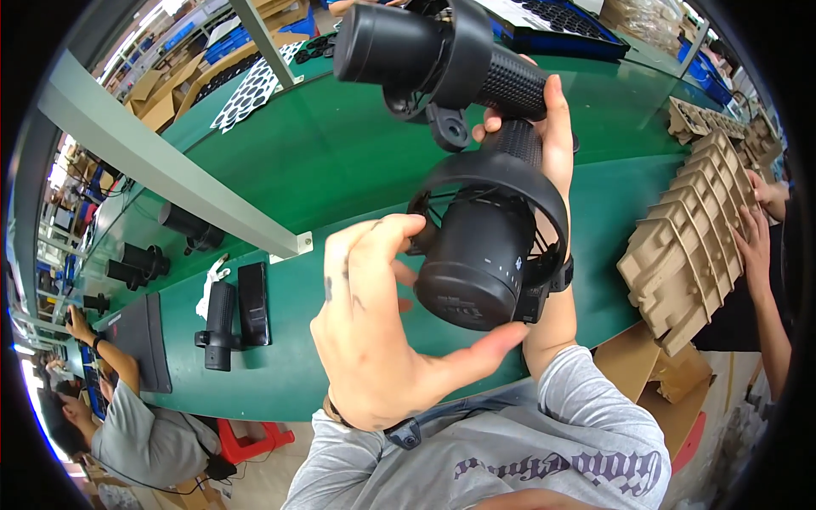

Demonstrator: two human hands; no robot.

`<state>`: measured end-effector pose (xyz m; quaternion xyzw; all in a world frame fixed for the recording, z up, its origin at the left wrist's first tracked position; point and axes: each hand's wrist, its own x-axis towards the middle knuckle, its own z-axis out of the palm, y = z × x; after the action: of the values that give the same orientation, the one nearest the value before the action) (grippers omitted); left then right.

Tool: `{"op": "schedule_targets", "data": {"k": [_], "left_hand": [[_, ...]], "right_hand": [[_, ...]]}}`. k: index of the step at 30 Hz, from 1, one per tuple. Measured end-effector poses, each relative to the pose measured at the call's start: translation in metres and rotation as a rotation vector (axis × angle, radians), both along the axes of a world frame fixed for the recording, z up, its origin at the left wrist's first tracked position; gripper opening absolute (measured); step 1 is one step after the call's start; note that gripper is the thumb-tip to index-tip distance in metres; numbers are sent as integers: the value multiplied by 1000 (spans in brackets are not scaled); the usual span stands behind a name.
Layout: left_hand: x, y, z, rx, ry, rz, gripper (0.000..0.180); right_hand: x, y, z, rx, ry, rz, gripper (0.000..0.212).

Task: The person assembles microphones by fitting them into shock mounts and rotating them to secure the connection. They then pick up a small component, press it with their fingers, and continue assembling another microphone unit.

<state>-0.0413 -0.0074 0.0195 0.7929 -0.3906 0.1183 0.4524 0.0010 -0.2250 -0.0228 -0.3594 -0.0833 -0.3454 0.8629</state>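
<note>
My right hand [557, 140] is closed around the mesh ends of two black microphones, each with a round shock-mount ring. The upper microphone [370, 47] points left, and a small bracket hangs below its ring. The lower microphone [476, 255] tilts toward me, its smooth rounded base nearest, with small marks on its side. Around this lower one curves my left hand [374, 323]; the index fingertip is at the ring's left edge and the thumb by the base. Some of both hands' fingers are hidden behind the microphones.
On the green table [340, 374] at left lie another black microphone [219, 327] and a phone [253, 303]. More microphones [140, 265] stand beyond a grey metal post [187, 161]. At right, a co-worker's hands [752, 229] hold a brown moulded-pulp tray [684, 242]. Another person [144, 433] sits at left.
</note>
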Motion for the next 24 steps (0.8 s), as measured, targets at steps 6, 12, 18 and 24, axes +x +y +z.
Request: {"op": "schedule_targets", "data": {"k": [6,12,18,24], "left_hand": [[-7,1,-6,-37,22,-34,81],[-8,0,-8,-44,-177,19,74],[-16,4,-5,-71,-276,11,71],[-11,12,-22,-164,-395,-104,60]], "right_hand": [[-5,-2,-4,-122,-94,-111,52],[-1,-3,-4,-35,-182,-112,60],[-14,0,4,-95,-166,-149,61],[-16,5,-6,-24,-72,-90,58]]}}
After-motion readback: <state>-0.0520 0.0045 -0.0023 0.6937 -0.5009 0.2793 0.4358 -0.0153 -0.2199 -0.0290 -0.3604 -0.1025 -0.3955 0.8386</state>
